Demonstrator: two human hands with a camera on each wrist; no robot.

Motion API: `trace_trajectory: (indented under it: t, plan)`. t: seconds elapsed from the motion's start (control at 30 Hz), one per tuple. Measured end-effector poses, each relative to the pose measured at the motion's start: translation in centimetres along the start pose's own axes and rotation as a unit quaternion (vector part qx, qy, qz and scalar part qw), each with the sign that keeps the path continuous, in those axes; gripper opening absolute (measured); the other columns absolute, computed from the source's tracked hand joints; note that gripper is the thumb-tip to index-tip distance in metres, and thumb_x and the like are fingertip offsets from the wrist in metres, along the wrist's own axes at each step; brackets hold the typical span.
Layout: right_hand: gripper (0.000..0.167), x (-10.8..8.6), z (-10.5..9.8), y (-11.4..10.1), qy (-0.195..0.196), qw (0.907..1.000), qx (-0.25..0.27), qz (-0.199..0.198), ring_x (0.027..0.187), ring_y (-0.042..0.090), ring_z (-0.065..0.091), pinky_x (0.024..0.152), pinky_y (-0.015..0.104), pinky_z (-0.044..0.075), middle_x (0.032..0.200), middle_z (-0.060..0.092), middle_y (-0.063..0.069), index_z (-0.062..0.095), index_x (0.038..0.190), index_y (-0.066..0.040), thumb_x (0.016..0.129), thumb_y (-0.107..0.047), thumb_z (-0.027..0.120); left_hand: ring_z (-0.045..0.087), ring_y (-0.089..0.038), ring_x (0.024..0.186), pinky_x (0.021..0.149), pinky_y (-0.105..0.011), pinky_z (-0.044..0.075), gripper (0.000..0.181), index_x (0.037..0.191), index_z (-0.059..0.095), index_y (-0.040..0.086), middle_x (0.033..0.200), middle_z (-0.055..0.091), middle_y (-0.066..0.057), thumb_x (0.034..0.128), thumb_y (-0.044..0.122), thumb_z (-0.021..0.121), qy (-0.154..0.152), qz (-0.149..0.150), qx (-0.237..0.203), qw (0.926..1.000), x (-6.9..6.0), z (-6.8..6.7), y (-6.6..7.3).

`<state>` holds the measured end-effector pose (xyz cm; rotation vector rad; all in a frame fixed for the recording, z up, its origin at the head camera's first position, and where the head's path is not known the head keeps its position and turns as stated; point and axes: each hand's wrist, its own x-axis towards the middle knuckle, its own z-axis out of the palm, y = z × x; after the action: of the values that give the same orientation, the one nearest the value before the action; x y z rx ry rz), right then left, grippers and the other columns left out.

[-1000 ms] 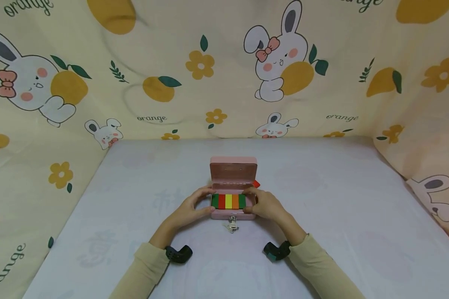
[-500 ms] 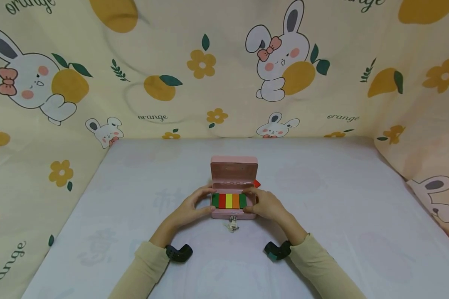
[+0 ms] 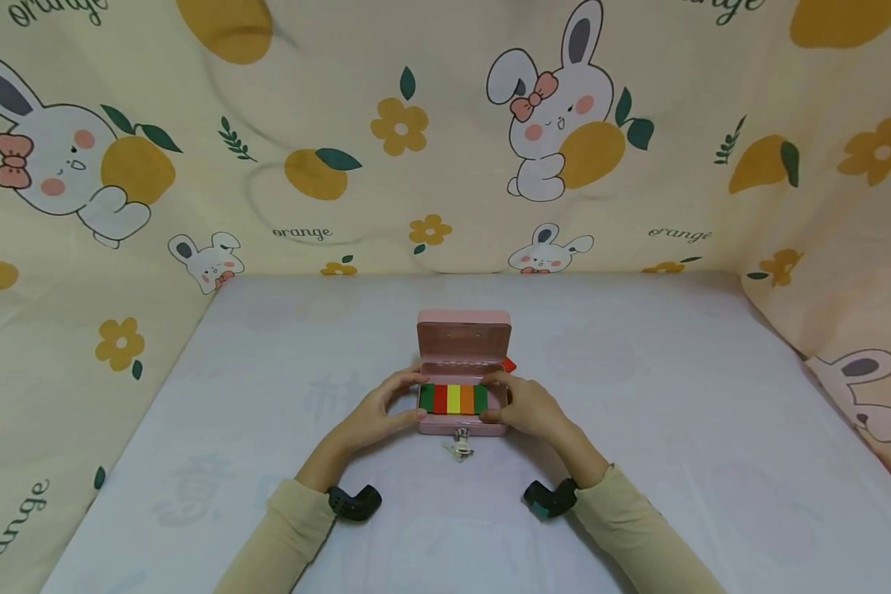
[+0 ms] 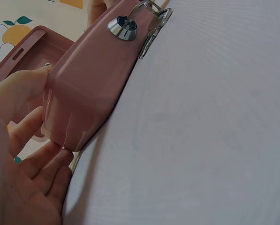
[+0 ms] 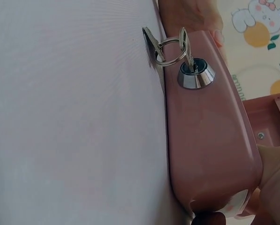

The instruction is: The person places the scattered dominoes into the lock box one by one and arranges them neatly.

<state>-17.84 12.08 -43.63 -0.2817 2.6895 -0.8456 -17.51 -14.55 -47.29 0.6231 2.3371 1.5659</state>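
Observation:
A pink metal cash box (image 3: 464, 339) stands at mid-table with its lid raised. Inside it lies a row of coloured strips (image 3: 454, 399): green, red, yellow, orange and green. My left hand (image 3: 372, 418) holds the box's left end, thumb on the rim and fingers against the outer side in the left wrist view. At the opposite end, my right hand (image 3: 532, 406) grips the box with its thumb over the edge; its other fingers are partly hidden. A silver lock (image 5: 196, 73) with a key in it sits on the front wall, and a second key (image 4: 154, 33) hangs from the ring.
A small red object (image 3: 509, 365) shows behind the box's right side, mostly hidden. The table (image 3: 215, 429) has a white cover. Patterned cloth (image 3: 445, 148) with rabbits and oranges encloses the back and both sides. A dark device (image 3: 355, 504) sits at each wrist.

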Motion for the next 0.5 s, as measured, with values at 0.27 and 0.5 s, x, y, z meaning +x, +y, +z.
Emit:
trace_trajectory:
  t: [0.27, 0.5]
  plan:
    - [0.053, -0.35, -0.09, 0.24, 0.022, 0.9986, -0.009, -0.047, 0.067, 0.015, 0.047, 0.055, 0.023, 0.032, 0.073, 0.054, 0.005, 0.058, 0.129, -0.017, 0.082, -0.034, 0.075, 0.025, -0.035, 0.149, 0.121, -0.058, 0.021, 0.053, 0.137, 0.048, 0.014, 0.161, 0.027, -0.009, 0.0895, 0.023, 0.068, -0.002, 0.002, -0.008, 1.0, -0.03, -0.02, 0.01]
    - [0.044, -0.66, -0.28, 0.81, 0.048, 0.9946, 0.008, -0.092, 0.062, 0.011, 0.044, 0.053, 0.02, 0.031, 0.068, 0.051, 0.001, 0.06, 0.125, -0.013, 0.085, -0.028, 0.073, 0.025, -0.035, 0.149, 0.121, -0.058, 0.021, 0.052, 0.137, 0.047, 0.013, 0.161, 0.026, -0.01, 0.0898, 0.022, 0.068, -0.004, 0.005, -0.015, 0.9999, -0.03, -0.03, 0.04]
